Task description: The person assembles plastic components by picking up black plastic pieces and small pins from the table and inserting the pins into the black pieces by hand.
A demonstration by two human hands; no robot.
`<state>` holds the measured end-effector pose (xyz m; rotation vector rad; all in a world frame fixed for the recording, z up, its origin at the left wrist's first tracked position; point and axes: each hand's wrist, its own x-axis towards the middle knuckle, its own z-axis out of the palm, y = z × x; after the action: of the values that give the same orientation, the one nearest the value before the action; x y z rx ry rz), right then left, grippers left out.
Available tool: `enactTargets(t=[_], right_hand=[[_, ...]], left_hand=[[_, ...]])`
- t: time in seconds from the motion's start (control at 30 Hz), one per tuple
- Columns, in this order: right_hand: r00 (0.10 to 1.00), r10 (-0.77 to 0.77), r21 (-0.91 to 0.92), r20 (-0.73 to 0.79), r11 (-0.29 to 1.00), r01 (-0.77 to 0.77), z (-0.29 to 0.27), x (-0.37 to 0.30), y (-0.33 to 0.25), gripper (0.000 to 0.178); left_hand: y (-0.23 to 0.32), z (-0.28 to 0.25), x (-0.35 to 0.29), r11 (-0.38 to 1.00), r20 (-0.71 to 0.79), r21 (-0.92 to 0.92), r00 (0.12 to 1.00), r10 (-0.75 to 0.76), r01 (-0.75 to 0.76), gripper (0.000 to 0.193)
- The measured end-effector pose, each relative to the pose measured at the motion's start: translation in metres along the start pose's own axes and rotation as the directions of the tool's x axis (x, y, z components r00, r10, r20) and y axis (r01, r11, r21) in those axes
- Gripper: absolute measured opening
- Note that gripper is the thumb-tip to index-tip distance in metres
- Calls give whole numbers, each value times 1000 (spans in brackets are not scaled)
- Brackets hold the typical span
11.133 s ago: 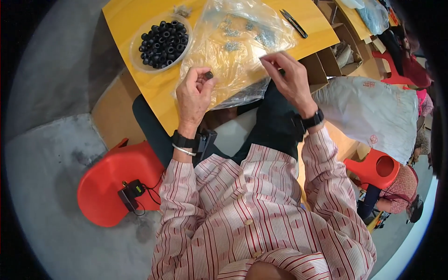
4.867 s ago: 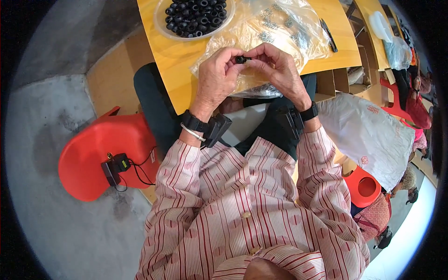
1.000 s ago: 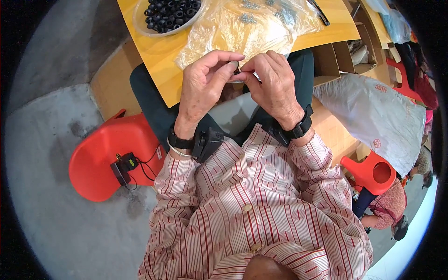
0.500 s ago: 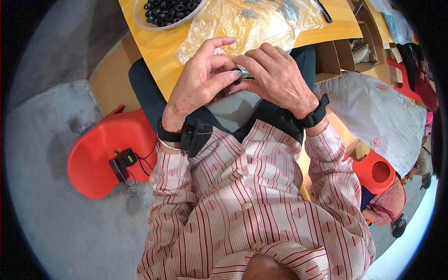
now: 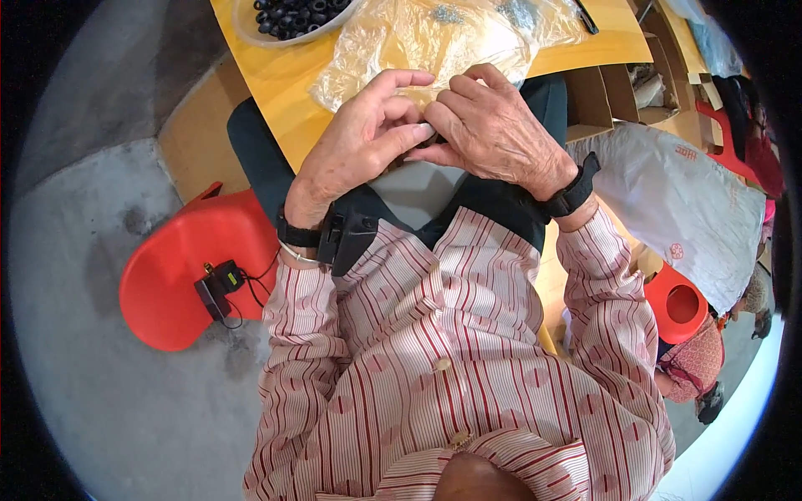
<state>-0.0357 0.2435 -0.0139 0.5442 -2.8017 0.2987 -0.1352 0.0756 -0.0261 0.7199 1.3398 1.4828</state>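
My left hand (image 5: 355, 142) pinches a small black ring-like part (image 5: 425, 129) between thumb and fingers, its index finger stretched out above. Against that part, from the other side, my right hand (image 5: 497, 134) is closed with fingers curled and thumb beneath; what its fingertips grip is hidden. Both hands are over my lap at the near edge of the yellow tabletop (image 5: 284, 104). Farther off, a pale round tub (image 5: 244, 32) holds many similar black parts (image 5: 305, 15). A clear plastic bag (image 5: 380, 50) lies spread beyond my fingers, with small silvery metal pieces (image 5: 447, 14) on it.
A black pen-like stick (image 5: 587, 17) lies at the table's far right. Open cardboard boxes (image 5: 589, 100) and a large white sack (image 5: 668, 200) stand to the right. Left of me, a red chair (image 5: 163, 275) carries a small black device (image 5: 219, 288). Another person (image 5: 695, 359) is at far right.
My right hand's fingers have curled in tighter and its knuckles have risen; the thumb stays by the black part. My left hand keeps its pinch, and the view has shifted slightly.
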Motion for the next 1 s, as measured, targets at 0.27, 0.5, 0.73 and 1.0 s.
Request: enactTargets(t=[0.27, 0.5, 0.73, 1.0], right_hand=[[1000, 2, 4, -17, 1000, -2, 4, -2, 6, 38], [1000, 23, 11, 2, 1000, -23, 3, -3, 4, 40], [1000, 30, -2, 1, 1000, -30, 3, -5, 5, 43], [985, 142, 13, 98, 990, -144, -6, 0, 0, 48]], left_hand=[[-11, 5, 3, 986, -93, -163, 995, -44, 28, 34], [-14, 10, 3, 986, -166, -164, 985, -48, 20, 20], [-14, 12, 2, 986, -177, -161, 981, -79, 50, 17], [-15, 17, 3, 989, -199, -151, 979, -32, 2, 16]])
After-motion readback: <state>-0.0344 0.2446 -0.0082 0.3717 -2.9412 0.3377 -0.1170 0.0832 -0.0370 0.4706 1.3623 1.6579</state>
